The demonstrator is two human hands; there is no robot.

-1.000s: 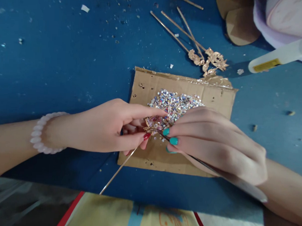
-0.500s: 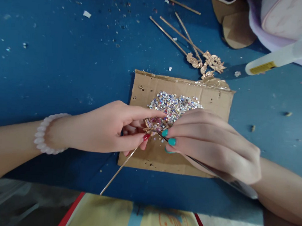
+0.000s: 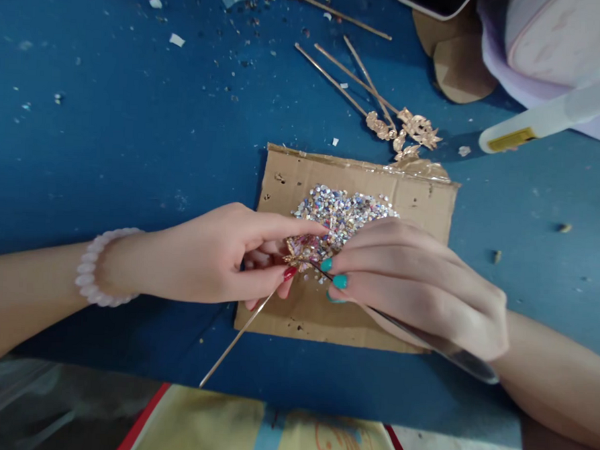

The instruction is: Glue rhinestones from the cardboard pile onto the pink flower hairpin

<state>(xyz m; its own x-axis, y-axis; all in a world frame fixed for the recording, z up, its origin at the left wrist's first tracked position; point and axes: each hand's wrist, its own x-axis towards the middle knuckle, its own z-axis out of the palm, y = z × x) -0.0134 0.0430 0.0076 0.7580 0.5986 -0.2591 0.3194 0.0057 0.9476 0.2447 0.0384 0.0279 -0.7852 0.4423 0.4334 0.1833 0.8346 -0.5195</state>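
Observation:
My left hand (image 3: 224,255) is closed on a gold hairpin (image 3: 238,338), its fingers around the ornate head. The pin's thin shaft slants down to the left, out past the table edge. My right hand (image 3: 421,280) pinches dark metal tweezers (image 3: 473,366). Their tip touches or is just over the hairpin's head; whether a stone sits between the points is too small to tell. Beneath both hands lies a piece of cardboard (image 3: 345,330) bearing a heap of small shiny rhinestones (image 3: 338,210). My fingers partly cover the heap and the hairpin's head.
Several more gold hairpins (image 3: 418,129) lie beyond the cardboard on the blue table (image 3: 134,145). At the right are a white bottle (image 3: 548,120) with a yellow label, a lilac container (image 3: 510,75) and cardboard pieces (image 3: 463,69). A phone (image 3: 434,0) shows at the top.
The view has shifted slightly, showing more of the table's far side. Both hands keep their grips, with the tweezers' tip still at the hairpin's head.

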